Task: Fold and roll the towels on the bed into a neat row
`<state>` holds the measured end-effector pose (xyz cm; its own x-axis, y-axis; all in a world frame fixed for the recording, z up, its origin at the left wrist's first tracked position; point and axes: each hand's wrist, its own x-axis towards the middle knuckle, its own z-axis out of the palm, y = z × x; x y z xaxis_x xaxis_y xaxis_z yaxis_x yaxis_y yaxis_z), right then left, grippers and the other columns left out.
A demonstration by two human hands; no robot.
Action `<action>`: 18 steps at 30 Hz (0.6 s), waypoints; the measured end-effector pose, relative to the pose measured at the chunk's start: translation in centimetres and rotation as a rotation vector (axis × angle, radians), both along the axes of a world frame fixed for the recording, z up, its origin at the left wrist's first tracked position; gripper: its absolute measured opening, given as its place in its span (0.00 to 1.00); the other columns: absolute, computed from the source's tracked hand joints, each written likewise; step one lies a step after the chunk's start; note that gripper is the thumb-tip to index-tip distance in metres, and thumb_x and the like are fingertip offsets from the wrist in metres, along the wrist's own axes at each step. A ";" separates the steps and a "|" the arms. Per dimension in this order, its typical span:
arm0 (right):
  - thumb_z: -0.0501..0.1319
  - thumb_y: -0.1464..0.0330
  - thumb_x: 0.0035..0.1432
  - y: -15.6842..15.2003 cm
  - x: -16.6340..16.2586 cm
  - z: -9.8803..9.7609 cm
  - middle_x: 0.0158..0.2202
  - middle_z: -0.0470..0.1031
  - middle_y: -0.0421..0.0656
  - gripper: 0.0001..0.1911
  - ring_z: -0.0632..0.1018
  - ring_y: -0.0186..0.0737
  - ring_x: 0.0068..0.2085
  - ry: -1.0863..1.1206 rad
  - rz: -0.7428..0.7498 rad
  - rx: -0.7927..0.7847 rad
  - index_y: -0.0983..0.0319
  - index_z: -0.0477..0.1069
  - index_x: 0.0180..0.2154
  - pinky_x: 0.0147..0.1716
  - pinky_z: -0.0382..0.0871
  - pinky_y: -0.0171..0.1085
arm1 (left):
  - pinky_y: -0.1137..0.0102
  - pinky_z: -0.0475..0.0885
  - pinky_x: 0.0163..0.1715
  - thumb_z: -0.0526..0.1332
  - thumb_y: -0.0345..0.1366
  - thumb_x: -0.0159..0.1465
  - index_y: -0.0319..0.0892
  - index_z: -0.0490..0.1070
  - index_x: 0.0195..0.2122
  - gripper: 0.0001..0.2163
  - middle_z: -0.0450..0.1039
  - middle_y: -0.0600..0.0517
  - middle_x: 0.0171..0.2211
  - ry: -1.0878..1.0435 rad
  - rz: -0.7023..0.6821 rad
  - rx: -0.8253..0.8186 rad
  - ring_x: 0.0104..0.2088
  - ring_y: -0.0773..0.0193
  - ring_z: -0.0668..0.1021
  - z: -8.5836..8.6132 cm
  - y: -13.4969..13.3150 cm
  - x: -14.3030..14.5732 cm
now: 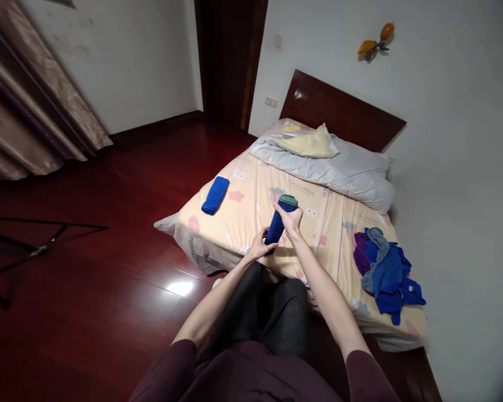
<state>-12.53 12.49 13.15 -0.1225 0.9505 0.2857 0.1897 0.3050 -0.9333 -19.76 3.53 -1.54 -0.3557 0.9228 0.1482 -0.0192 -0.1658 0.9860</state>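
Between my two hands is a rolled blue towel [276, 226] with a green spiral edge showing at its upper end. It is tilted and held above the bed's near side. My left hand [260, 244] grips its lower end, and my right hand [291, 219] is wrapped round the upper part. Another blue towel roll [216, 195] lies on the sheet to the left. On the right side of the bed sits a loose heap of crumpled cloths [385, 273] in blue, purple and grey-blue.
The bed [243, 212] has a patterned cream sheet, with a bunched grey-white quilt [352, 167] and a pale yellow pillow [312, 143] near the dark headboard [339, 109]. Black tripod-like legs [37, 251] stand on the dark red floor at left. Curtains [29, 100] hang at upper left.
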 end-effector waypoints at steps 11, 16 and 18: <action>0.73 0.49 0.49 1.9 -19.3 0.6 0.37 0.82 0.45 0.31 0.84 0.49 0.44 0.134 0.320 0.028 0.69 0.79 0.43 0.42 0.81 0.43 | 0.57 0.76 0.46 0.72 0.32 0.48 0.40 0.76 0.46 0.22 0.81 0.46 0.41 0.129 0.345 -0.171 0.42 0.50 0.81 -2.7 -0.2 -16.5; 0.72 0.50 0.49 1.7 -24.4 -0.3 0.37 0.81 0.45 0.29 0.84 0.48 0.45 0.156 0.278 0.013 0.69 0.79 0.42 0.46 0.80 0.45 | 0.57 0.75 0.47 0.70 0.30 0.47 0.38 0.76 0.44 0.21 0.79 0.45 0.40 0.168 0.399 -0.173 0.42 0.50 0.80 -3.9 1.0 -22.2; 0.71 0.50 0.50 1.5 -25.4 -0.5 0.37 0.81 0.45 0.29 0.84 0.48 0.45 0.141 0.256 0.006 0.69 0.79 0.41 0.47 0.80 0.46 | 0.58 0.75 0.48 0.69 0.30 0.47 0.38 0.76 0.43 0.20 0.79 0.46 0.40 0.171 0.397 -0.172 0.42 0.50 0.79 -4.4 1.5 -23.8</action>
<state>-37.96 13.99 12.61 -0.3172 0.8917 0.3228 -0.0257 0.3321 -0.9429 -43.52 5.04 -5.97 -0.6704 0.7363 0.0919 0.1774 0.0389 0.9834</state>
